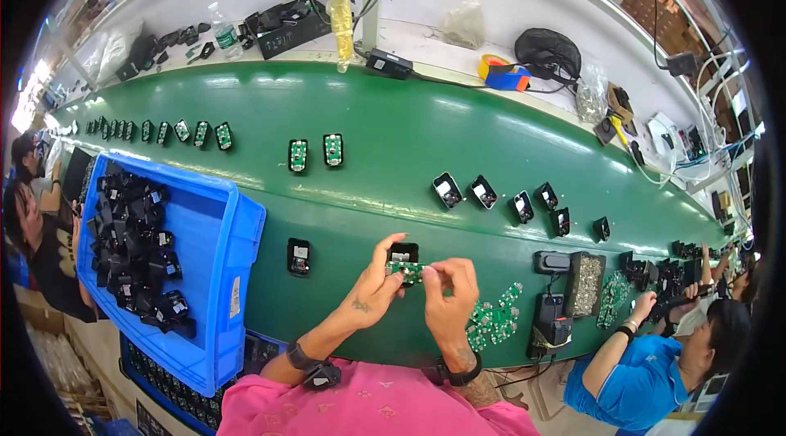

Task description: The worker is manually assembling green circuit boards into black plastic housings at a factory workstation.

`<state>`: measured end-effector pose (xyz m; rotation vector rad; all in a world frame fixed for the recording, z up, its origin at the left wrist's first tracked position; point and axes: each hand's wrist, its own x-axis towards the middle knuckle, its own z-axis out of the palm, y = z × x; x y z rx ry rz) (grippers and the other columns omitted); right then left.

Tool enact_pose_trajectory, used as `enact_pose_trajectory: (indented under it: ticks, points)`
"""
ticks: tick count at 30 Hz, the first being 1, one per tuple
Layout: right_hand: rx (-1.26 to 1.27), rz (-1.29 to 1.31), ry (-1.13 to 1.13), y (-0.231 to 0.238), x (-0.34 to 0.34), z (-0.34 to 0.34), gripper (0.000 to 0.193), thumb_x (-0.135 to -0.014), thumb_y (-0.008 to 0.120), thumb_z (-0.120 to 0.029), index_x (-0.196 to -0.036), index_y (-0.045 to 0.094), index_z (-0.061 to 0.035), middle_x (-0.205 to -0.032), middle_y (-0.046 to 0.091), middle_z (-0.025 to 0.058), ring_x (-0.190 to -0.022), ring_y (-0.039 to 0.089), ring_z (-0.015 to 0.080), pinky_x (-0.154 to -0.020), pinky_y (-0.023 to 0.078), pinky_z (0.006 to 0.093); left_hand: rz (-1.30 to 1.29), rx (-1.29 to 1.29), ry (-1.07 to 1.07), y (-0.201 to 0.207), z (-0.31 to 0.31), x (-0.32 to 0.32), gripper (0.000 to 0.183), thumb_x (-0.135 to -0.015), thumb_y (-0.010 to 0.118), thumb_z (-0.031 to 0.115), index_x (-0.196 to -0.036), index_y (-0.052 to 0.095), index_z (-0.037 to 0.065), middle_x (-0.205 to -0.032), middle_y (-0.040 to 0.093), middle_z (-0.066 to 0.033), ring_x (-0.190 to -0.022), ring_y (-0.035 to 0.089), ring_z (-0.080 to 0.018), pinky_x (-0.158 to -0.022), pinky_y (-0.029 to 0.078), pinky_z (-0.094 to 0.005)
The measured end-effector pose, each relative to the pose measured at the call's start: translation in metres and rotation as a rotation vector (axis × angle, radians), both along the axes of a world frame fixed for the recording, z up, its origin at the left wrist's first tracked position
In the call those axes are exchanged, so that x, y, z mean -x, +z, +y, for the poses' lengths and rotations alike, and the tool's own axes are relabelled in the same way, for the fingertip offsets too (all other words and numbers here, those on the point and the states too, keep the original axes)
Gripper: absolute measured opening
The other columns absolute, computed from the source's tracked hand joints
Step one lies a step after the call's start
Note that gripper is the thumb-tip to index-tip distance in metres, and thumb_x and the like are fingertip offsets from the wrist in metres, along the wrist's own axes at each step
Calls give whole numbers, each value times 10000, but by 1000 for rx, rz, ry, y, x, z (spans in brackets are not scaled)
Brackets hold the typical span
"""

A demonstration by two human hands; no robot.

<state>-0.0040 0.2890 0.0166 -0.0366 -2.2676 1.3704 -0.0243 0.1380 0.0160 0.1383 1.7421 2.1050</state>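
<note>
Right hand (pixel 452 284) has its fingertips pinched together on the right end of a green circuit board (pixel 407 271), which sits in front of a small black case (pixel 404 253). Left hand (pixel 381 282) is half curled on the other side, thumb at the board's left end; can't tell from here whether it's also gripping the case.

It's a pretty crowded green table (pixel 360 215), tbh. A loose heap of boards (pixel 494 319) lies just right of the right hand, with a black device (pixel 553 325) past it. On the left, a big blue bin (pixel 205 227) full of black parts (pixel 135 248) blocks that side, and one open case (pixel 299 257) sits between it and the left hand. More open cases (pixel 483 191) are scattered farther back, beyond the hands. Someone in a blue shirt (pixel 634 379) is at the right.
</note>
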Motion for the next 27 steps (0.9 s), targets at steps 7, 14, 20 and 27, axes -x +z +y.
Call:
enact_pose_trajectory:
  ticks: [7, 14, 20, 27]
  points:
    - [174, -297, 342, 9, -10, 6, 160, -899, 669, -15, -1050, 708, 19, -732, 643, 58, -570, 576, 76, -480, 440, 224, 325, 194, -27, -13, 6, -11, 595, -928, 433, 22, -1495, 260, 67, -1133, 551, -128, -890, 588, -221, -787, 507, -339]
    - [466, -461, 272, 16, -16, 1, 80, -893, 665, -14, -861, 688, 56, -723, 644, 50, -559, 561, 61, -473, 428, 228, 218, 153, -112, -7, 5, -14, 547, -958, 446, 73, -1478, 279, 39, -1225, 557, -257, -1130, 581, -403, -979, 444, -430]
    - [48, -169, 190, 20, -6, -5, 66, -849, 697, -23, -842, 675, 38, -684, 627, 70, -556, 559, 99, -494, 423, 265, 191, 248, 79, -3, -3, -10, 560, -937, 474, 51, -1471, 309, 85, -1159, 577, -134, -821, 613, -184, -749, 541, -341]
    - [144, -360, 296, 46, -8, 10, 72, -903, 671, -17, -893, 672, 54, -748, 623, 63, -562, 570, 83, -486, 435, 228, 598, 450, 29, 17, 1, -4, 579, -936, 450, -46, -1484, 285, 50, -1156, 565, -142, -872, 598, -174, -801, 503, -306]
